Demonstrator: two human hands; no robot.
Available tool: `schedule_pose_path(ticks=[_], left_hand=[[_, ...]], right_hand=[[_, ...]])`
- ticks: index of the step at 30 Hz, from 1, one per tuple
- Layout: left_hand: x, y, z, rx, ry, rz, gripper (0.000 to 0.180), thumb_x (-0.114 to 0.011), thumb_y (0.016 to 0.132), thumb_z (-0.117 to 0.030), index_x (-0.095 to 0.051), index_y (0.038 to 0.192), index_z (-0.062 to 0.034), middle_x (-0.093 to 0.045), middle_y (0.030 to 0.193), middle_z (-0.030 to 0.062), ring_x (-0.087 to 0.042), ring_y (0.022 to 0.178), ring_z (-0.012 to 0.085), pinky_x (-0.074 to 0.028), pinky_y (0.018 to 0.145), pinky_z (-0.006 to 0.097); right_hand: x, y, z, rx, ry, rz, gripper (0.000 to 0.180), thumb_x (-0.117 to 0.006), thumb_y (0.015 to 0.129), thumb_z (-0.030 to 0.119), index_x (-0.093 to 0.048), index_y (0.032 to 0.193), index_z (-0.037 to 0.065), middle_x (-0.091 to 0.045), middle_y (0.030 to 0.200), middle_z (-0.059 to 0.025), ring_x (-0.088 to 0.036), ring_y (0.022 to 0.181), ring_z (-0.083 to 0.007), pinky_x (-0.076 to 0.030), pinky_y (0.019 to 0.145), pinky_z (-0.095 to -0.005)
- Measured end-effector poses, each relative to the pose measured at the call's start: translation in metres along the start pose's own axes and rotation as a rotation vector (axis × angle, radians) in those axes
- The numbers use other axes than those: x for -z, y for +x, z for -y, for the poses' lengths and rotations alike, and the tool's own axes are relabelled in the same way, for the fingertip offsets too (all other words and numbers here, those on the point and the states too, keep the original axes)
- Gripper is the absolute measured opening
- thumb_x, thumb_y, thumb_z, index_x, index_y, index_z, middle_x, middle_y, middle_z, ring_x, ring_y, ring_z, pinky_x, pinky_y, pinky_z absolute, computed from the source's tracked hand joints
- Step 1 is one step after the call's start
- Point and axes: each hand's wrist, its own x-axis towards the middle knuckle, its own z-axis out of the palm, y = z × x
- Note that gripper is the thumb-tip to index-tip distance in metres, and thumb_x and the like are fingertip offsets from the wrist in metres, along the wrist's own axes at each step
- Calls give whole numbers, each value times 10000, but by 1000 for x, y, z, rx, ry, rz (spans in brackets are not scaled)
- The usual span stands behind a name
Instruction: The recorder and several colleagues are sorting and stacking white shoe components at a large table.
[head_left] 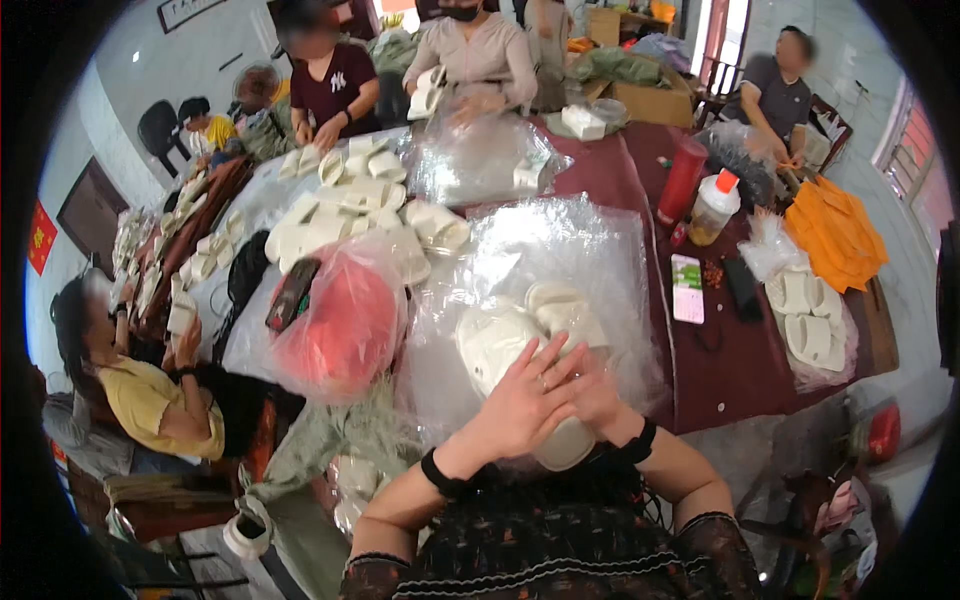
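My left hand (528, 402) is open, its fingers stretched up and to the right, a ring on one of them. It crosses in front of my right hand (600, 392), whose fingers are partly covered and blurred. Both hands are over a pair of white slippers (492, 345) on the table before me. Part of another white piece (566, 448) shows below my wrists; its kind is hard to make out. Under the slippers lies a stack of clear plastic bags (620, 240).
Left of the bags sits a red bundle in clear plastic (340, 325), with many white slippers (340, 215) behind it. To the right are a phone (687, 288), a bottle with an orange cap (714, 210), an orange cloth (835, 232) and bagged slippers (812, 320). Several people work around the table.
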Motion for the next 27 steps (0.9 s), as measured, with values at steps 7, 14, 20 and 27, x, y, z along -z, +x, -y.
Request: schedule_pose_path(ticks=[7,14,20,27], left_hand=[[-30,-11,-4,-157,-116,9,456,-498,986,-260,-516,1400,-70,-299,1562,212,-216,1464,423,-156,1190,537],[-7,-15,2,-148,-187,-36,618,-587,919,-445,-486,1444,-136,-254,1599,159,-164,1492,384,-146,1192,535],[6,23,3,-6,-19,-76,685,-645,839,-568,-554,1389,-170,-293,1584,142,-212,1476,382,-175,1179,554],[-40,30,13,-83,197,155,381,-557,943,-377,-672,1244,-174,-446,1503,67,-346,1426,322,-215,1169,566]], right_hand=[[-23,-13,-56,-12,-306,-84,332,-571,955,305,-505,1156,49,-535,1137,-124,-503,1008,-260,-406,774,-433],[-16,-13,-76,111,-232,-9,444,-560,972,355,-531,1270,27,-582,1188,-124,-578,1067,-300,-462,864,-403],[-40,9,-35,332,440,-158,457,-636,923,381,-586,1212,30,-606,1223,-127,-598,1126,-268,-489,840,-377],[-65,25,-12,-139,-63,-270,467,-633,913,405,-624,1158,7,-625,1187,-179,-614,1102,-287,-487,844,-412]])
